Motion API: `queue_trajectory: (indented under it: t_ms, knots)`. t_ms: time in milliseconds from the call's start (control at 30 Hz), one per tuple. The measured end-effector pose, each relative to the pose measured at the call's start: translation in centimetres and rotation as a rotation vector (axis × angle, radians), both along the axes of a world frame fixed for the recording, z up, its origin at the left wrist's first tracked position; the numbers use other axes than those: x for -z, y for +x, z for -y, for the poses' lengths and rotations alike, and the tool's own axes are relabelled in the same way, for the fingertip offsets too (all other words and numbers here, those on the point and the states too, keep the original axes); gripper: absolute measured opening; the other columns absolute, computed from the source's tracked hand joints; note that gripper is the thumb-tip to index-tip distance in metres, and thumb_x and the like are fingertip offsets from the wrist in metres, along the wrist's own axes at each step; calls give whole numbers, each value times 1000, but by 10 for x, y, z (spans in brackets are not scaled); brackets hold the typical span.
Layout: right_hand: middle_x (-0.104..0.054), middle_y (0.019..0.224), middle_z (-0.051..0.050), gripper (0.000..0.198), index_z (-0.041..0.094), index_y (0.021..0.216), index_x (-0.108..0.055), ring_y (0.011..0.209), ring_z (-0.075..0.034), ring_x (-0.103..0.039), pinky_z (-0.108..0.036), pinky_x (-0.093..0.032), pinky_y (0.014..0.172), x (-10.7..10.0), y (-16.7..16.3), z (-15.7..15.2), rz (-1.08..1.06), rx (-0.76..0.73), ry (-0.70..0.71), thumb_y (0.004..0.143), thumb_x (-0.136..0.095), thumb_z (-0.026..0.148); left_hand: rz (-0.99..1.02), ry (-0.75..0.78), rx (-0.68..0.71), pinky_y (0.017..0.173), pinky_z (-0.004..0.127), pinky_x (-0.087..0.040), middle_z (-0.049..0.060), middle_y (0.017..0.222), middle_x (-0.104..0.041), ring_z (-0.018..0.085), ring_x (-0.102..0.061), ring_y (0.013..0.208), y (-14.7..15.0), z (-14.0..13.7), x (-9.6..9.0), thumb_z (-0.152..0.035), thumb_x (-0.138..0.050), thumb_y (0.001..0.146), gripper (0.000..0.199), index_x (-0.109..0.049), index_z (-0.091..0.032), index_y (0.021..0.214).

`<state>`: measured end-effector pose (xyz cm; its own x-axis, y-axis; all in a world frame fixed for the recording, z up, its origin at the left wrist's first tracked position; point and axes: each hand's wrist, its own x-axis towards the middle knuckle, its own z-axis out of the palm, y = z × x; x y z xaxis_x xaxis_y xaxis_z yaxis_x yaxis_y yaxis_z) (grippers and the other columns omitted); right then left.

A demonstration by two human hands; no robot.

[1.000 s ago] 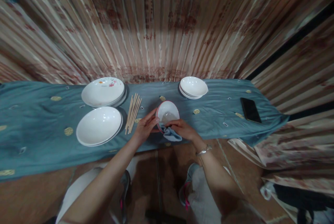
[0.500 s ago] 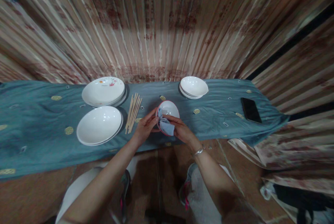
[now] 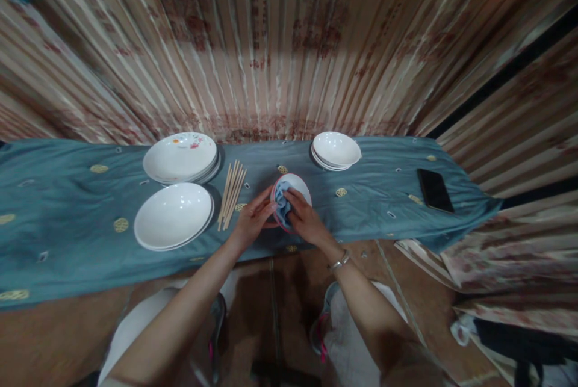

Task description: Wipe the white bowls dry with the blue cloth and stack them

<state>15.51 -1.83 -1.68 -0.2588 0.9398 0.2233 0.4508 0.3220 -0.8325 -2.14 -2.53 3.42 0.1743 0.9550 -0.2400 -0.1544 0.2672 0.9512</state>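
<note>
A white bowl with a red rim (image 3: pixel 301 186) is held tilted over the front part of the table. My left hand (image 3: pixel 251 216) grips its left side, thumb at the rim and fingers around the outside. Inside the bowl, my right hand (image 3: pixel 307 217) presses a crumpled blue cloth (image 3: pixel 282 201) against the inner wall, its fingers closed on the fabric. Part of the cloth is hidden under those fingers. Just left of my left hand lie several wooden chopsticks (image 3: pixel 232 194) side by side.
A stack of flowered plates (image 3: pixel 178 158) and a stack of deep white dishes (image 3: pixel 171 218) stand on the left. Small white bowls (image 3: pixel 336 150) are stacked at the back right. Farther right, a black phone (image 3: pixel 434 189) lies on the blue tablecloth (image 3: pixel 374 194).
My right hand has moved slightly left and deeper into the bowl. The cloth, hanging over the near rim before, is now bunched inside. My left hand keeps its hold.
</note>
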Motion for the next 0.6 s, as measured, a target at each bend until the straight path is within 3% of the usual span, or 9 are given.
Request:
queue_trajectory:
  t_ms: [133,300,600]
  knots:
    - [-50,144,-12,54,18,133,-55,136,-22,-44,-44,-32,118,-4,7,3,179,19,62,81,-45,8,-21,1,-14,63,33,-63,4,98,-72,21,-67,84,0,-1,3,-37,-76,72,65,-59,-22,134]
    - [-62,129,-13,41,15,118,-64,123,-22,-57,-41,-41,110,-17,15,5,304,-10,14,82,-44,7,-20,18,-20,62,32,-63,5,101,-72,23,-67,89,2,-2,2,-40,-76,73,65,-60,-22,133]
    - [-74,109,-4,38,22,103,-74,104,-20,-67,-35,-48,97,-28,23,3,178,-159,-178,79,-48,7,-45,41,7,64,34,-63,6,110,-72,26,-67,96,2,0,-1,-44,-74,74,62,-60,-25,132]
